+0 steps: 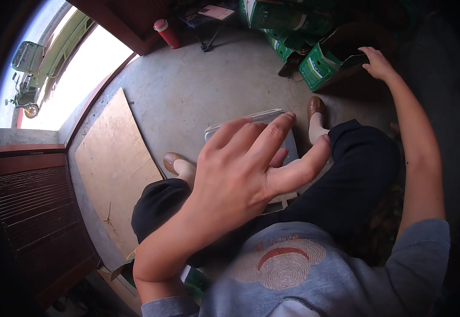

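Note:
My left hand (243, 166) is raised in front of my body, its fingers loosely bent and its thumb apart, with nothing visible in it. Behind it, between my legs, a flat grey thing with a pale rim (268, 112) shows in part; the hand covers most of it. Over at the far right, my right hand (379, 64) reaches to an opened green cardboard box (321, 70). Its fingers are stretched out and spread at the box's dark upper edge. Whether they touch the cardboard is hard to make out. Shadow hides the inside of the box.
More green cartons (288, 20) are piled behind the box. A red tumbler with a pink lid (167, 34) stands at the back, near a pink card-like thing (216, 12). A wooden board (116, 166) lies left on the concrete floor, beside a brown slatted door (42, 216).

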### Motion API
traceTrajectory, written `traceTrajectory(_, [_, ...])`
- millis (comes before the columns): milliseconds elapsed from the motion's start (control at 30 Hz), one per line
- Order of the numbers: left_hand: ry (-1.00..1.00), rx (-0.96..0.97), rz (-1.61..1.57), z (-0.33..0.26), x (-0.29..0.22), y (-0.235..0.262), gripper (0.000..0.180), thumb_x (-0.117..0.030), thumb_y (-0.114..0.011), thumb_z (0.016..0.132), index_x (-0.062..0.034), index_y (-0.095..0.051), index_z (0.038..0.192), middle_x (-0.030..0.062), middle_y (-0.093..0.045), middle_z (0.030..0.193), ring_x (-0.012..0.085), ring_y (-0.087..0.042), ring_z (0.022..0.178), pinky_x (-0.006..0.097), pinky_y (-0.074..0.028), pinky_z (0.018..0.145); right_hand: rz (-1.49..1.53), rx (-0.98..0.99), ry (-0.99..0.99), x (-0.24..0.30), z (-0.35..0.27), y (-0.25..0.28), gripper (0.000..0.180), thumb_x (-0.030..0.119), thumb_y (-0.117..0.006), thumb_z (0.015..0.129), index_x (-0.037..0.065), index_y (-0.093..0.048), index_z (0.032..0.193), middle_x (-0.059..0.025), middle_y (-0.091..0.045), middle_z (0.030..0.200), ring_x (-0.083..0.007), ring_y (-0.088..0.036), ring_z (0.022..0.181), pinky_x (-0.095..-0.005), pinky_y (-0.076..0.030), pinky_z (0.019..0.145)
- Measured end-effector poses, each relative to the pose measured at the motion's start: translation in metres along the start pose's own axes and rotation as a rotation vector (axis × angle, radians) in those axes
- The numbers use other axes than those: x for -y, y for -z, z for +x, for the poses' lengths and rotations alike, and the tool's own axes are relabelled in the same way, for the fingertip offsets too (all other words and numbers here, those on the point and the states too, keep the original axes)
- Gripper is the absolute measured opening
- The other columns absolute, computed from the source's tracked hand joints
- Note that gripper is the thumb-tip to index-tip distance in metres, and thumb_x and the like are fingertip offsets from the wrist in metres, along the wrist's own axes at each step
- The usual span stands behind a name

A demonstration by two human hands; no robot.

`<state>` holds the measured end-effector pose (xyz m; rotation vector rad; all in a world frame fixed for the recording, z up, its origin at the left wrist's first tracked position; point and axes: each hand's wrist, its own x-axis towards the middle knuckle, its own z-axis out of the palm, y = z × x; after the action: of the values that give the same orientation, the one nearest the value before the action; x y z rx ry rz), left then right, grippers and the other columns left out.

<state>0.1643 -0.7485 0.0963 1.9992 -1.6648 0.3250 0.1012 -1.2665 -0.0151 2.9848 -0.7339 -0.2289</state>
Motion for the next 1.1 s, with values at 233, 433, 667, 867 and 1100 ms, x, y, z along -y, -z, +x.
traceTrajectory(233, [0.149, 0.166, -0.067, 0.002, 0.032, -0.026, 0.064, -0.002, -0.064, 0.079, -0.0305, -0.053, 0.135, 0.0061, -0.063, 0.127, 0.0246, -0.068, 0.095, 0.037, -0.054, 0.085, -0.197, 0.129, -0.175, 0.01, 0.035, -0.021, 0.064, 0.002, -0.067, 0.084, 0.021, -0.047, 0.142, -0.0057, -0.05, 0.14, -0.0281, -0.05, 0.13, -0.0428, -0.042, 0.11])
traceTrajectory(433, [0.195, 0.176, -0.086, 0.008, 0.051, -0.039, 0.063, -0.001, -0.063, 0.079, -0.0276, -0.053, 0.135, 0.007, -0.063, 0.128, 0.0261, -0.068, 0.097, 0.039, -0.054, 0.087, -0.32, 0.037, -0.062, 0.018, 0.035, -0.037, 0.029, 0.001, -0.066, 0.081, 0.014, -0.072, 0.107, -0.0097, -0.066, 0.115, -0.0288, -0.059, 0.119, -0.0446, -0.05, 0.097])
traceTrajectory(667, [0.038, 0.093, -0.074, 0.003, 0.038, -0.038, 0.026, -0.007, -0.065, 0.076, -0.0079, -0.071, 0.102, 0.0093, -0.067, 0.116, 0.0254, -0.067, 0.099, 0.039, -0.054, 0.089, -0.323, -0.18, -0.066, -0.013, 0.013, -0.044, 0.017, 0.014, -0.052, 0.093, 0.008, -0.069, 0.094, -0.0139, -0.07, 0.097, -0.034, -0.067, 0.097, -0.047, -0.055, 0.082])
traceTrajectory(867, [-0.095, -0.218, -0.202, 0.022, -0.036, 0.017, 0.023, -0.022, -0.061, 0.073, -0.0016, -0.07, 0.075, 0.0124, -0.065, 0.086, 0.0263, -0.062, 0.091, 0.044, -0.049, 0.088, -0.305, -0.289, -0.322, -0.069, -0.023, 0.007, 0.031, 0.034, -0.06, 0.094, 0.016, -0.067, 0.119, -0.014, -0.069, 0.111, -0.0385, -0.065, 0.104, -0.0515, -0.052, 0.084])
traceTrajectory(1100, [-0.049, 0.211, -0.369, 0.005, -0.068, 0.022, 0.016, -0.015, -0.064, 0.074, -0.0031, -0.073, 0.08, 0.01, -0.065, 0.081, 0.0278, -0.064, 0.09, 0.043, -0.05, 0.084, -0.346, -0.249, -0.437, -0.119, -0.086, 0.043, 0.036, 0.04, -0.059, 0.095, 0.017, -0.066, 0.122, -0.0175, -0.067, 0.116, -0.0413, -0.062, 0.108, -0.05, -0.052, 0.087])
